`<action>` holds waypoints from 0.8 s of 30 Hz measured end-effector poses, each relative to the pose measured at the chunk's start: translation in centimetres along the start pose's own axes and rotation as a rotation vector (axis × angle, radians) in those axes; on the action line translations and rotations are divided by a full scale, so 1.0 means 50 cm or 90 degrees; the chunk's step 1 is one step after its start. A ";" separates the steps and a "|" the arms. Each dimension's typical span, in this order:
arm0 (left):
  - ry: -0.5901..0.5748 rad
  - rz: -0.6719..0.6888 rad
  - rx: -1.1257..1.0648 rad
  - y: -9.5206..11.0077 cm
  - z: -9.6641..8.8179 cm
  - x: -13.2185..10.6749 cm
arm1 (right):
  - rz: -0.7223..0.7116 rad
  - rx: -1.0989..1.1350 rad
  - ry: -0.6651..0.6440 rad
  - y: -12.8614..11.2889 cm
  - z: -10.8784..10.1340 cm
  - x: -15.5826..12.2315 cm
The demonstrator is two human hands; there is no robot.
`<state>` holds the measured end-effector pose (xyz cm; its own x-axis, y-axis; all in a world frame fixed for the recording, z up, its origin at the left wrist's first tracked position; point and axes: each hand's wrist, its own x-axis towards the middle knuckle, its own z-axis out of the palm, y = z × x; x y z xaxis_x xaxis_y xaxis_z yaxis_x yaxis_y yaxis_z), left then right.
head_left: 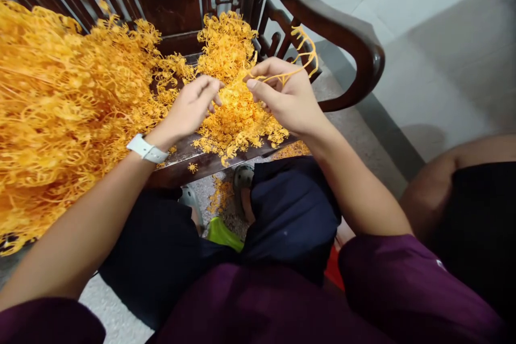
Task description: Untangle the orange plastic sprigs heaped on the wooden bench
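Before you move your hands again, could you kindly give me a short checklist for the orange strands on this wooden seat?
Right hand holding an orange strand: ok.
Left hand gripping the orange clump: cannot tell.
Clump kept within the dark wooden seat: not ok, it spills over the front edge.
Large orange heap apart from the clump: not ok, they touch.
Floor free of loose strands: not ok, some lie there.

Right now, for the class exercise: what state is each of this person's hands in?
Left hand: curled, fingertips in the orange tangle; grip cannot be told.
Right hand: closed, pinching an orange strand.
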<state>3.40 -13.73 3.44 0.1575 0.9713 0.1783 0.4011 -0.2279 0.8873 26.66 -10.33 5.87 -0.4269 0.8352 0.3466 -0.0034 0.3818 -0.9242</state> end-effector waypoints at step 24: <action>0.088 0.078 -0.033 0.112 0.036 -0.058 | 0.016 0.066 0.003 -0.021 0.036 -0.012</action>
<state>6.82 -17.95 7.11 0.0757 0.9372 0.3404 0.3392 -0.3452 0.8751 25.31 -11.94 6.34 -0.4236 0.8461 0.3236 -0.0857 0.3182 -0.9441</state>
